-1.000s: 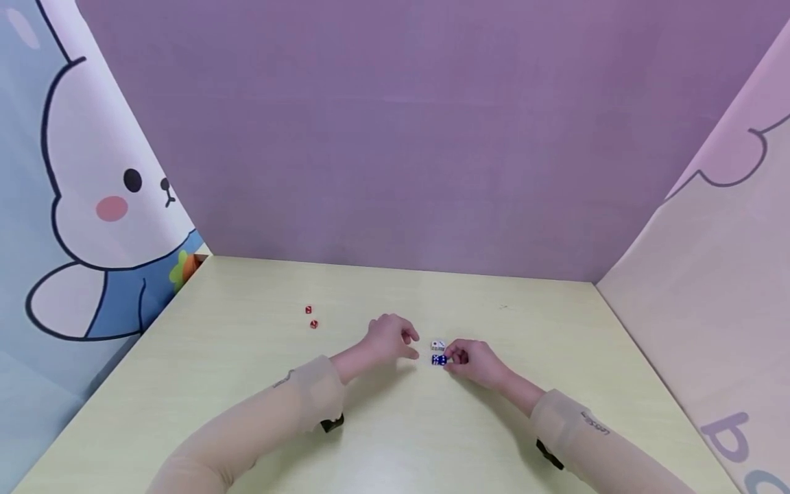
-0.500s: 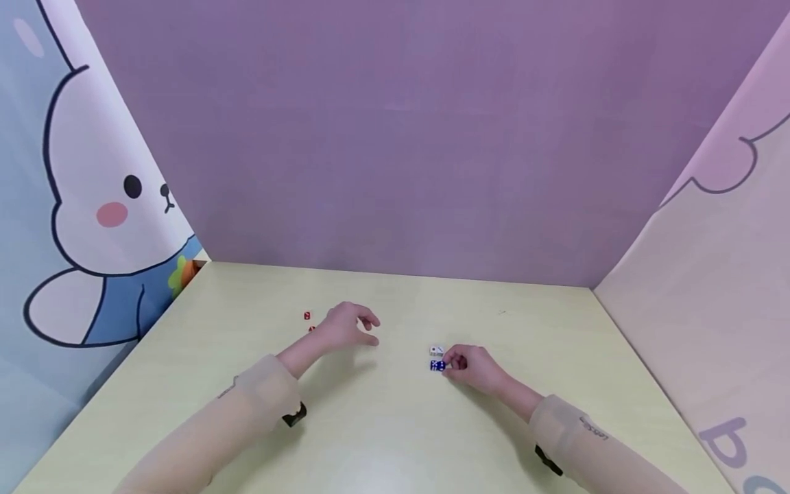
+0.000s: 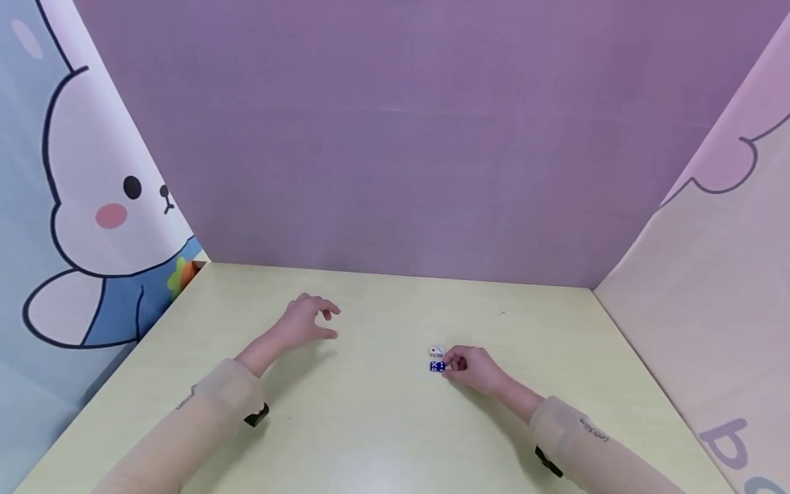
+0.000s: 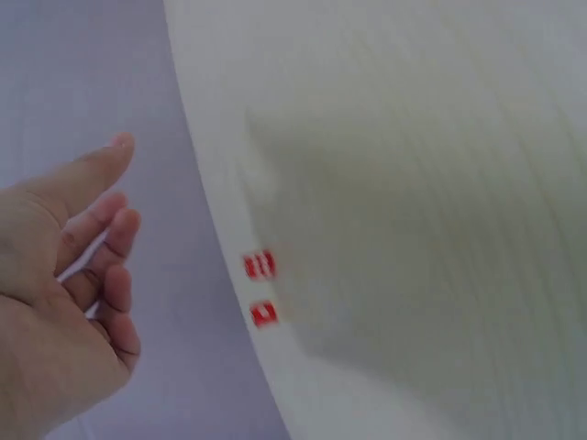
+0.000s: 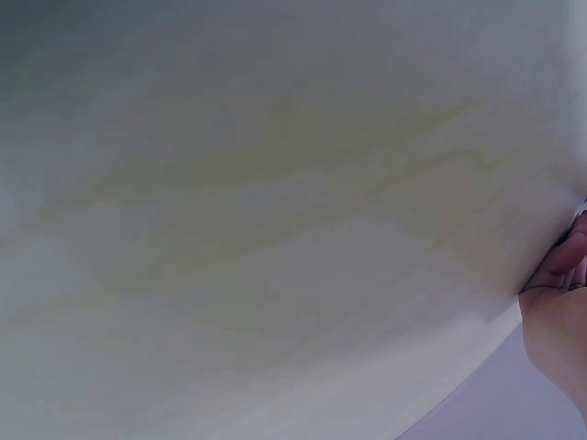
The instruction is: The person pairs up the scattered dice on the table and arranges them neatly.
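My left hand [image 3: 302, 322] hovers over the left part of the table, thumb and fingers spread apart, holding nothing. Two red dice [image 4: 260, 265] lie on the table in the left wrist view; the head view hides them behind this hand. At right of centre, a pair of blue dice [image 3: 437, 367] sits side by side, with white dice [image 3: 436, 351] just behind them. My right hand [image 3: 475, 368] has thumb and curled fingers at the right end of the blue pair, pinching the right blue die. Only part of this hand shows at the right wrist view's edge.
The pale wooden table [image 3: 370, 425] ends at a purple wall [image 3: 395, 171] behind. A rabbit-print panel [image 3: 123, 240] stands on the left, and a pale printed panel [image 3: 722, 288] on the right. Both sleeves carry a black strap underneath.
My left hand has moved left, away from the white and blue dice and over to where the red dice lie. The right hand has stayed at the blue dice.
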Tool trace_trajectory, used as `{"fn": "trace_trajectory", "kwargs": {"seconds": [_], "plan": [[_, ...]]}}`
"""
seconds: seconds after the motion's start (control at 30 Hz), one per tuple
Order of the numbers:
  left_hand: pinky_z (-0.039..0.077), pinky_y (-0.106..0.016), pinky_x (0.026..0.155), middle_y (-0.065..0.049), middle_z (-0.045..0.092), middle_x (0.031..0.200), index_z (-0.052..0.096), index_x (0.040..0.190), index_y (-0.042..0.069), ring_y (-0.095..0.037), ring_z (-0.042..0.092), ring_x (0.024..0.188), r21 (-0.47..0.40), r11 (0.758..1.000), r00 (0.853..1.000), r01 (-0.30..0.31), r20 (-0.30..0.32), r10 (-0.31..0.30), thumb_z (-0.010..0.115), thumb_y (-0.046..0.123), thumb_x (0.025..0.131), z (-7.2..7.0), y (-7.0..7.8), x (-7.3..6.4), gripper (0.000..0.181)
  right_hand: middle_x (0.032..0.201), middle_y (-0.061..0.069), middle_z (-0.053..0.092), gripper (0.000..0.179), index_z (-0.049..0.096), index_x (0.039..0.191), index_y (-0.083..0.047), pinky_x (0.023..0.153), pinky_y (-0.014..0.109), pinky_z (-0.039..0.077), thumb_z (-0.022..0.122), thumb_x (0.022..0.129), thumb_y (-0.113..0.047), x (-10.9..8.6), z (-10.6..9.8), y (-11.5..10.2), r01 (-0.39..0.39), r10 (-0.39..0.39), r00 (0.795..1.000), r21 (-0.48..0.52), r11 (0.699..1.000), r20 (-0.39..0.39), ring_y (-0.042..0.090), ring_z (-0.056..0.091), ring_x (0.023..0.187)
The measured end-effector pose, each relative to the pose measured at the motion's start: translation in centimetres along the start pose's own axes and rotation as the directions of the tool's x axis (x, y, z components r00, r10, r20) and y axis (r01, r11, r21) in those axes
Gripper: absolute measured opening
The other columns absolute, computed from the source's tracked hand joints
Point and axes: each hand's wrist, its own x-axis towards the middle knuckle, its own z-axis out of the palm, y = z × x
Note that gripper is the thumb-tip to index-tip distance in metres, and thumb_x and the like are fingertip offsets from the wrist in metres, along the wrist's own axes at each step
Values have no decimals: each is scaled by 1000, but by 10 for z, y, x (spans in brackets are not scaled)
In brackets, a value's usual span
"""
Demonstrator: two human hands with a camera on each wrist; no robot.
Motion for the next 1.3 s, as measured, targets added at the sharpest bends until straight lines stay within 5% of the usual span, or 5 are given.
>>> {"fn": "trace_trajectory", "kwargs": {"seconds": [0.3, 0.53, 0.93, 1.3], "plan": [[29, -50, 88, -3, 63, 87, 69, 108, 8, -26, 47, 88, 19, 1000, 999, -21, 35, 20, 80, 17, 74, -5, -44, -3, 37, 73, -3, 54, 15, 64, 93, -8, 57, 18, 42, 72, 80, -7, -1, -2, 1, -30, 30, 1000, 5, 1000, 1, 8, 47, 66], [29, -46, 83, 3, 63, 85, 72, 101, 11, -19, 43, 83, 50, 998, 998, -29, 52, 26, 82, 15, 69, -6, -63, -7, 33, 73, -3, 54, 15, 64, 93, -7, 58, 19, 43, 72, 80, -7, -1, -1, 1, -35, 35, 999, 7, 999, 2, 8, 47, 66], [28, -40, 75, 11, 64, 79, 75, 83, 22, -16, 45, 81, 97, 992, 996, -81, 48, 76, 82, 18, 71, 4, -71, 0, 14, 73, -2, 54, 16, 64, 93, -6, 58, 18, 42, 72, 80, -8, 0, -1, 0, -31, 31, 1000, 3, 1000, 5, 9, 47, 66], [31, -44, 78, 15, 67, 78, 75, 80, 25, -13, 54, 83, 103, 988, 991, -116, 72, 109, 81, 20, 72, 9, -58, 8, 11, 73, -3, 54, 13, 65, 92, -8, 58, 19, 42, 72, 81, -8, 2, 0, 0, -61, 61, 998, 12, 998, 6, 10, 48, 67]]}}
